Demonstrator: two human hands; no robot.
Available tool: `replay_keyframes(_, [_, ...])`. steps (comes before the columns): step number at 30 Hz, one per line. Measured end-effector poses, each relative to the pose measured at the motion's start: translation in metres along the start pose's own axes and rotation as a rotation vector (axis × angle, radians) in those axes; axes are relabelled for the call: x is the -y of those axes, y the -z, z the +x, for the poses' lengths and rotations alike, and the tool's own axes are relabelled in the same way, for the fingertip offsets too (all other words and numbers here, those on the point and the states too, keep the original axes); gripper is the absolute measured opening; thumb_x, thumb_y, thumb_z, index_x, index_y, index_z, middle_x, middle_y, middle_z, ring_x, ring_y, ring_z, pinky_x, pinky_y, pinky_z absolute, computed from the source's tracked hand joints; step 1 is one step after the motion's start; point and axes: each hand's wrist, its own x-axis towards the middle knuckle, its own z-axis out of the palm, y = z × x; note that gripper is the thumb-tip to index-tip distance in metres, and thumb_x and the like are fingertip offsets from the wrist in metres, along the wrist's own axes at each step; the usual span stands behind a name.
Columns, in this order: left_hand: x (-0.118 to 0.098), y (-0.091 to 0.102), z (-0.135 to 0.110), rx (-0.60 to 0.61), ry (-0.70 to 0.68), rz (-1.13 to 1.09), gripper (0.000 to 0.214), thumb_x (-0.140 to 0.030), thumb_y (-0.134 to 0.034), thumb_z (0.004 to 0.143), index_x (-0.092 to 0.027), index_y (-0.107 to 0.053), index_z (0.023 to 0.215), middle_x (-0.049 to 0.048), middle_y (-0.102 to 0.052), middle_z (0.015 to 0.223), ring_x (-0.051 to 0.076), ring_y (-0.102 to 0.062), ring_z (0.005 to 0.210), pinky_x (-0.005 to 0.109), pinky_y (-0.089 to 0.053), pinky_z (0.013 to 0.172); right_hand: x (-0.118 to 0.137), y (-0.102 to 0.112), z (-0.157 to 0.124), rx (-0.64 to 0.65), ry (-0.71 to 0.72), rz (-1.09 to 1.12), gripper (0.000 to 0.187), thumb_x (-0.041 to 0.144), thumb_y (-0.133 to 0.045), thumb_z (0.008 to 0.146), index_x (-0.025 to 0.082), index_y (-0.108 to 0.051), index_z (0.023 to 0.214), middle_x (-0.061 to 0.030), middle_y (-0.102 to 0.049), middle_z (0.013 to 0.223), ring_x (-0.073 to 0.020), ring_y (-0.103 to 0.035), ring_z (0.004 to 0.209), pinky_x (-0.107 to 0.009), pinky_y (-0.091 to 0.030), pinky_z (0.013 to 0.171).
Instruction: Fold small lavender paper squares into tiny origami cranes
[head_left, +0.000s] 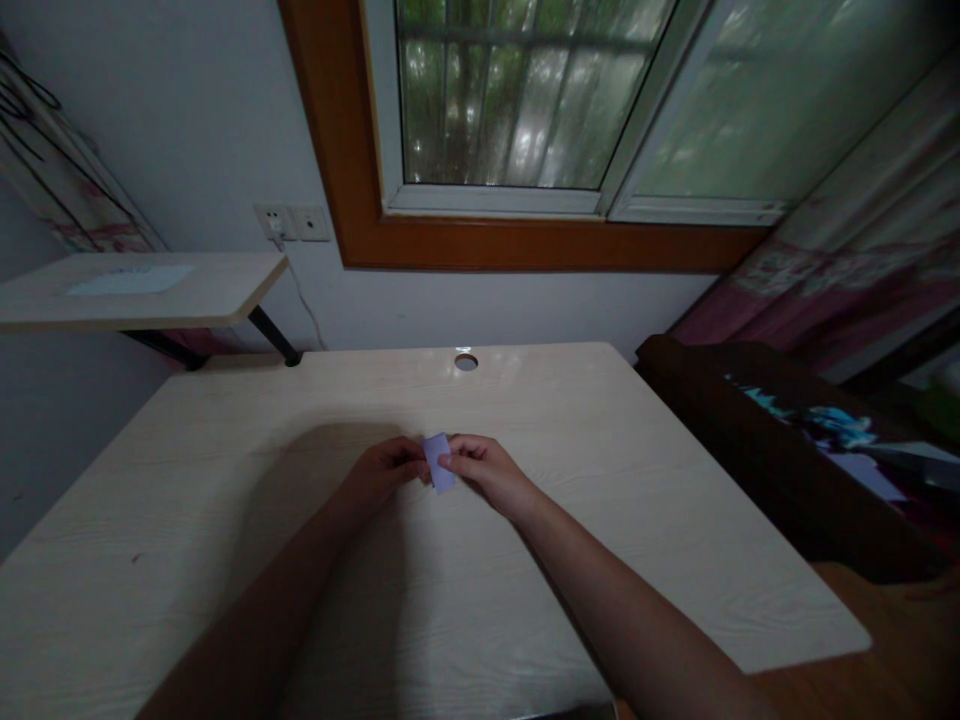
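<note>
Over the middle of the desk, a small pale purple piece of folded-looking paper point(436, 474) is held between both hands, slightly tilted. My right hand point(487, 470) pinches its right side, thumb lying across the front face and fingers behind. At the left edge, my left hand point(388, 468) is closed in a pinch, fingertips against the paper. What lies behind the paper is hidden by it and by the fingers.
The pale wood-grain desk point(600, 430) has a round cable hole point(466, 362) at its far edge. A raised shelf point(225, 290) with a paper sheet point(131, 280) stands at left. Beyond are a wall socket point(292, 223) and a window; a dark bed frame point(720, 430) is at right.
</note>
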Motion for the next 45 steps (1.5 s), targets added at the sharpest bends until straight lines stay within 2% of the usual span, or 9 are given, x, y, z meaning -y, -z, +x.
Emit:
replay_keyframes(16, [-0.0064, -0.0031, -0.0014, -0.021, 0.017, -0.083, 0.02, -0.032, -0.075, 0.073, -0.015, -0.067, 0.08, 0.0013, -0.068, 0.076, 0.015, -0.063, 0.074, 0.028, -0.048, 0.075, 0.0022, -0.0015, -0.0002, -0.043, -0.025, 0.022, 0.038, 0.053, -0.084, 0.071, 0.018, -0.07, 0.078, -0.004, -0.067, 0.085, -0.0209, -0.061, 0.077, -0.031, -0.048, 0.076])
replay_keyframes(26, [-0.0014, -0.0022, 0.0012, -0.001, 0.008, -0.052, 0.02, -0.032, -0.075, 0.072, -0.015, -0.067, 0.079, 0.0011, -0.067, 0.075, 0.015, -0.061, 0.073, 0.027, -0.046, 0.074, -0.0058, 0.0024, 0.0008, 0.013, 0.024, 0.053, 0.032, 0.046, -0.082, 0.078, 0.016, -0.071, 0.082, -0.0038, -0.066, 0.084, -0.0194, -0.061, 0.077, -0.029, -0.046, 0.077])
replay_keyframes(33, [-0.0034, -0.0032, 0.0005, -0.012, 0.008, -0.013, 0.021, -0.034, -0.075, 0.071, -0.016, -0.066, 0.078, 0.0011, -0.067, 0.075, 0.016, -0.061, 0.073, 0.028, -0.047, 0.074, -0.0038, 0.002, 0.0009, 0.019, 0.008, 0.022, 0.035, 0.049, -0.083, 0.077, 0.016, -0.071, 0.083, -0.0036, -0.066, 0.084, -0.0195, -0.06, 0.077, -0.029, -0.046, 0.076])
replay_keyframes(45, [-0.0084, -0.0043, -0.0004, -0.031, 0.025, 0.024, 0.02, -0.032, -0.075, 0.071, -0.015, -0.064, 0.074, 0.0002, -0.065, 0.073, 0.014, -0.06, 0.071, 0.026, -0.045, 0.071, -0.0032, 0.0016, 0.0005, 0.023, 0.027, 0.026, 0.029, 0.044, -0.082, 0.078, 0.017, -0.072, 0.083, -0.003, -0.066, 0.084, -0.018, -0.059, 0.076, -0.028, -0.045, 0.075])
